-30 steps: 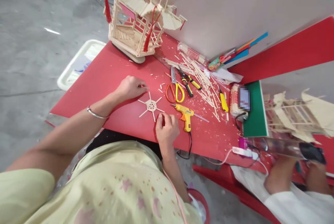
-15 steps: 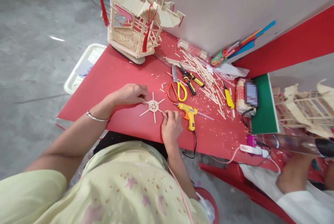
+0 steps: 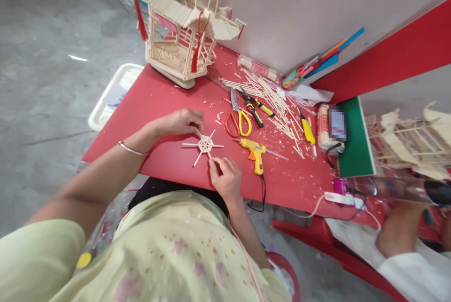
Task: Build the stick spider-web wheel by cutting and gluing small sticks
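A small hexagonal frame of thin wooden sticks (image 3: 205, 144), with spokes sticking out like a snowflake, is low over the red table (image 3: 169, 166). My left hand (image 3: 188, 122) pinches the end of an upper spoke. On the near side, my right hand (image 3: 226, 176) has thumb and finger closed on the tip of a lower spoke. Right of my hands lies a yellow hot glue gun (image 3: 254, 152) with a glue stick in its back. Scissors (image 3: 238, 116) with one red and one yellow handle lie beyond it, beside black-and-yellow cutters (image 3: 254, 107).
A tall wooden-stick pavilion (image 3: 176, 53) with red tassels stands at the back left. Loose sticks (image 3: 273, 100) and scraps spread across the back. A yellow utility knife (image 3: 307, 129), a phone (image 3: 337, 123) and a power strip (image 3: 343, 199) lie rightward. Another person's arm (image 3: 400, 229) is at far right.
The stick frame has turned between my hands, so its spokes point in new directions. My right hand has shifted slightly left and nearer to me, now on a lower spoke.
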Demonstrator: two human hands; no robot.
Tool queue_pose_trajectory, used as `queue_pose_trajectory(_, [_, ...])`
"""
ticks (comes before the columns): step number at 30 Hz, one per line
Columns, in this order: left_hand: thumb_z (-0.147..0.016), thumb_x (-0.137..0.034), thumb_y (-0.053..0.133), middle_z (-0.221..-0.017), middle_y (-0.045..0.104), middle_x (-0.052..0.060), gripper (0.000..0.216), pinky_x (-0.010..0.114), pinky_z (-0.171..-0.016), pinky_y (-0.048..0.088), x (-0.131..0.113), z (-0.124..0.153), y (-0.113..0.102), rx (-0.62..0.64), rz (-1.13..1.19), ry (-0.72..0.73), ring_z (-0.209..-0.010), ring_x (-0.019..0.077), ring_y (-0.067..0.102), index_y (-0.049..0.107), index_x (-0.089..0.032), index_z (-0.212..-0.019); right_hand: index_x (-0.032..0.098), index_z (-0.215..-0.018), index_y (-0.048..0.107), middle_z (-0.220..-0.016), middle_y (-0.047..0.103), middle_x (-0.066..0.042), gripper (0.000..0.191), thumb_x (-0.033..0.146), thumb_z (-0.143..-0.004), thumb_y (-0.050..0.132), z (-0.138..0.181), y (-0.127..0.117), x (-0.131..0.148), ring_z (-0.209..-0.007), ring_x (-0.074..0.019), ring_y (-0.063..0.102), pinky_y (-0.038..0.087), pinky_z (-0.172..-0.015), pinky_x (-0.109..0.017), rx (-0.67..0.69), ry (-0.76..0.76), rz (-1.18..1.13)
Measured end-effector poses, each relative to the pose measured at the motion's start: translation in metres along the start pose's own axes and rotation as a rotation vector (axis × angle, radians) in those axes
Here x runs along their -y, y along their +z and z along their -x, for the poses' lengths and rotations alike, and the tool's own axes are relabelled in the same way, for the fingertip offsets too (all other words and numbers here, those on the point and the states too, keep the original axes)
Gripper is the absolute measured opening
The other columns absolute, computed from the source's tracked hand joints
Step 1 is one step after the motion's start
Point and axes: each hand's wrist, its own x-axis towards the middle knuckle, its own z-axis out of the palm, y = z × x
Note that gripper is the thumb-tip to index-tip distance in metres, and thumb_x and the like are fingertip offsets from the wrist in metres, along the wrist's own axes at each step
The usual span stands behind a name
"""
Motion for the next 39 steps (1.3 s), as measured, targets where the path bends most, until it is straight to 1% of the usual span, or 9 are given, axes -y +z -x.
queue_pose_trajectory(5, [-0.089,-0.036,0.072,-0.085,0.072,0.009,0.020,0.025,-0.076,0.052,0.015,-0.015,0.000,0.046,0.073,0.018,-0.077,0.0159,0.068,0.080,-0.019,-0.081,0.022,-0.098,0.069,-0.085,0.074,-0.004,0.007,0.022,-0.098,0.061,0.003,0.005,0.003,-0.078,-0.0175,0.065,0.052,-0.079,-0.031,-0.002,-0.049,0.088])
queue_pose_trajectory(10, [-0.085,-0.035,0.076,-0.086,0.076,0.008,0.017,0.026,-0.078,0.054,0.027,-0.020,0.007,-0.006,0.120,-0.043,-0.079,0.0171,0.071,0.081,-0.019,-0.083,0.021,-0.098,0.068,-0.084,0.073,-0.004,0.007,0.024,-0.099,0.062,0.007,0.013,0.010,-0.078,-0.0176,0.066,0.052,-0.078,-0.031,-0.007,-0.047,0.131])
queue_pose_trajectory(15, [-0.082,-0.035,0.077,-0.086,0.078,0.007,0.017,0.027,-0.078,0.054,0.030,-0.021,0.016,-0.076,0.097,-0.111,-0.079,0.0179,0.072,0.080,-0.018,-0.085,0.021,-0.102,0.067,-0.088,0.073,-0.005,0.009,0.027,-0.101,0.061,0.008,0.016,0.014,-0.082,-0.0174,0.067,0.052,-0.082,-0.030,0.030,-0.010,0.142])
queue_pose_trajectory(21, [-0.084,-0.035,0.074,-0.087,0.077,0.007,0.017,0.028,-0.080,0.055,0.028,-0.022,0.019,-0.100,0.073,-0.077,-0.081,0.0179,0.072,0.079,-0.018,-0.082,0.022,-0.104,0.070,-0.087,0.072,-0.004,0.016,0.036,-0.100,0.065,0.011,0.006,0.014,-0.086,-0.0164,0.067,0.052,-0.082,-0.028,0.094,0.059,0.098])
queue_pose_trajectory(24, [-0.085,-0.034,0.072,-0.088,0.077,0.007,0.017,0.028,-0.081,0.054,0.028,-0.022,0.019,-0.096,0.052,-0.064,-0.081,0.0171,0.071,0.079,-0.019,-0.081,0.021,-0.105,0.071,-0.093,0.073,-0.007,0.017,0.034,-0.100,0.061,0.009,-0.017,-0.003,-0.090,-0.0189,0.067,0.051,-0.086,-0.031,-0.093,0.170,0.213])
queue_pose_trajectory(27, [-0.086,-0.033,0.071,-0.089,0.077,0.007,0.017,0.027,-0.081,0.053,0.026,-0.021,0.019,-0.091,0.031,-0.063,-0.082,0.0171,0.071,0.079,-0.019,-0.083,0.018,-0.120,0.070,-0.119,0.068,-0.015,0.032,0.030,-0.092,0.064,0.009,-0.043,-0.033,-0.110,-0.0298,0.062,0.050,-0.093,-0.042,-0.266,0.398,0.510])
queue_pose_trajectory(29, [-0.086,-0.033,0.071,-0.089,0.077,0.007,0.017,0.027,-0.081,0.053,0.026,-0.021,0.020,-0.093,0.011,-0.066,-0.082,0.0172,0.071,0.079,-0.019,-0.084,0.015,-0.126,0.069,-0.122,0.066,-0.017,0.044,0.030,-0.084,0.067,0.012,-0.055,-0.051,-0.110,-0.0329,0.061,0.051,-0.089,-0.044,-0.204,0.507,0.610])
queue_pose_trajectory(32, [-0.088,-0.033,0.069,-0.090,0.077,0.007,0.017,0.027,-0.082,0.053,0.025,-0.021,0.022,-0.108,-0.020,-0.053,-0.083,0.0171,0.071,0.079,-0.019,-0.084,0.016,-0.122,0.071,-0.111,0.067,-0.015,0.039,0.034,-0.088,0.062,0.020,-0.061,-0.068,-0.101,-0.0297,0.063,0.051,-0.082,-0.040,-0.085,0.604,0.617])
queue_pose_trajectory(39, [-0.087,-0.034,0.070,-0.091,0.076,0.007,0.017,0.027,-0.082,0.052,0.027,-0.020,0.025,-0.135,-0.047,-0.044,-0.084,0.0175,0.071,0.080,-0.021,-0.085,0.016,-0.123,0.069,-0.111,0.063,-0.014,0.036,0.037,-0.099,0.052,0.022,-0.049,-0.066,-0.106,-0.0268,0.060,0.051,-0.095,-0.042,-0.114,0.396,0.410])
